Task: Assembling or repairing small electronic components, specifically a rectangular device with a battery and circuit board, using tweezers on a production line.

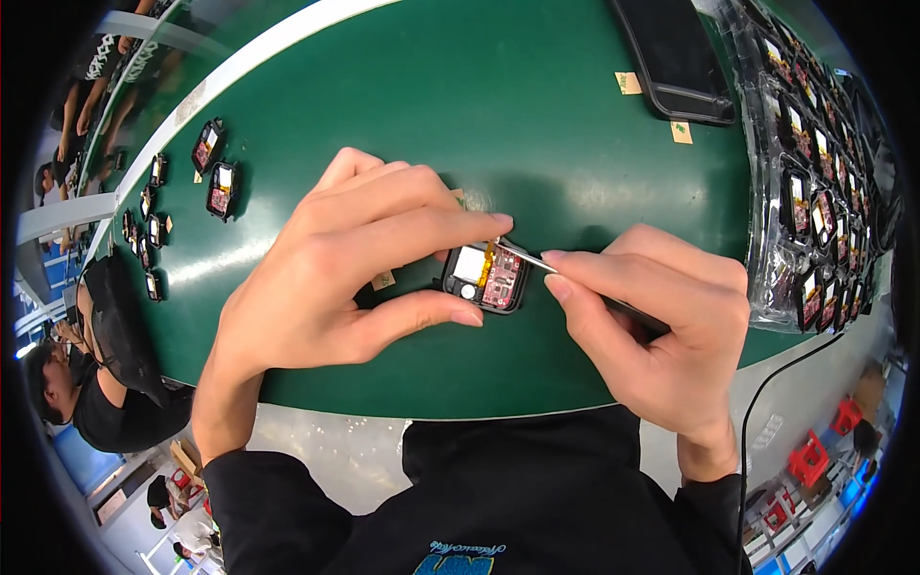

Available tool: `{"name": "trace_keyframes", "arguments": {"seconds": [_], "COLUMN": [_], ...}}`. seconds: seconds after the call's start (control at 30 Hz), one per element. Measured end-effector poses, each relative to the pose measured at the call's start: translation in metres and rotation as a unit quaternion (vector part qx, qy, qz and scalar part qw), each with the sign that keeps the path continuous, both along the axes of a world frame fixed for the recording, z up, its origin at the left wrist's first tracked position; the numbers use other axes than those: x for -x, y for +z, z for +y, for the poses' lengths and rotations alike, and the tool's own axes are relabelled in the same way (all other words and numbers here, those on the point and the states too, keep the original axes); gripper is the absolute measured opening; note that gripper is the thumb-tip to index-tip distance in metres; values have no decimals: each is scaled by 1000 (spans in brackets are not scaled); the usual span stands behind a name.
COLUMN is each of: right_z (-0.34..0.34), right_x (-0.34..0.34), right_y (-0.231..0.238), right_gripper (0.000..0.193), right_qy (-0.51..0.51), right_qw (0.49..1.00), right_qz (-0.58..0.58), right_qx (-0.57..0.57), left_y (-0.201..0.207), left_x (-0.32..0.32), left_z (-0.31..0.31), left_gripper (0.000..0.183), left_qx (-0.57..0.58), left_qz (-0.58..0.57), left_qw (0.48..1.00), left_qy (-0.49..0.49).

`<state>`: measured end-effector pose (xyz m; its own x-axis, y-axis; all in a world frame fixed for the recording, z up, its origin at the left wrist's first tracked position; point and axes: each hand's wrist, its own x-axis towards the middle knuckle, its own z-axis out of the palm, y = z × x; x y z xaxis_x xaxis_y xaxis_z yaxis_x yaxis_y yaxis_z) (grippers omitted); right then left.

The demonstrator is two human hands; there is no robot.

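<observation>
In front of me on the green table lies a small black device case (505,304) with its inside showing. It holds a white block, a strip of yellow tape, a small round silver part and a red circuit board. My left hand (350,259) is curled round the case, thumb at its near left edge and index fingertip at its far edge. My right hand (661,321) pinches a slim metal-tipped tool (529,257) with a dark rear part. The tool's tip reaches the far edge of the case, beside my left index fingertip. Whether it is tweezers, I cannot tell.
Clear plastic trays (771,192) with many similar devices stand at the right. A black phone-like slab (676,57) lies at the far right, near small tan stickers (628,83). More open devices (222,190) sit at the left. A co-worker (115,402) is at the table's left.
</observation>
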<state>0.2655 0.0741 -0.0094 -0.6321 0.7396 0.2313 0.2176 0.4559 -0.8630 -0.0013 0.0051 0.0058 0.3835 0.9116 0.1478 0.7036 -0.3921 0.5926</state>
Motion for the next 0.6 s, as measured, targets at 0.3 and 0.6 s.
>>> {"name": "trace_keyframes", "arguments": {"seconds": [0.3,0.6], "right_z": [-3,-2], "right_x": [-2,1], "right_y": [-3,-9], "right_gripper": [29,30], "right_qy": [-17,-4], "right_qw": [994,988], "right_qz": [-12,17], "right_qx": [-107,-153], "left_y": [5,2], "left_x": [-2,6], "left_z": [1,6], "left_gripper": [60,61], "left_qx": [29,42], "left_qz": [-3,-21], "left_qw": [999,999], "left_qy": [33,1]}}
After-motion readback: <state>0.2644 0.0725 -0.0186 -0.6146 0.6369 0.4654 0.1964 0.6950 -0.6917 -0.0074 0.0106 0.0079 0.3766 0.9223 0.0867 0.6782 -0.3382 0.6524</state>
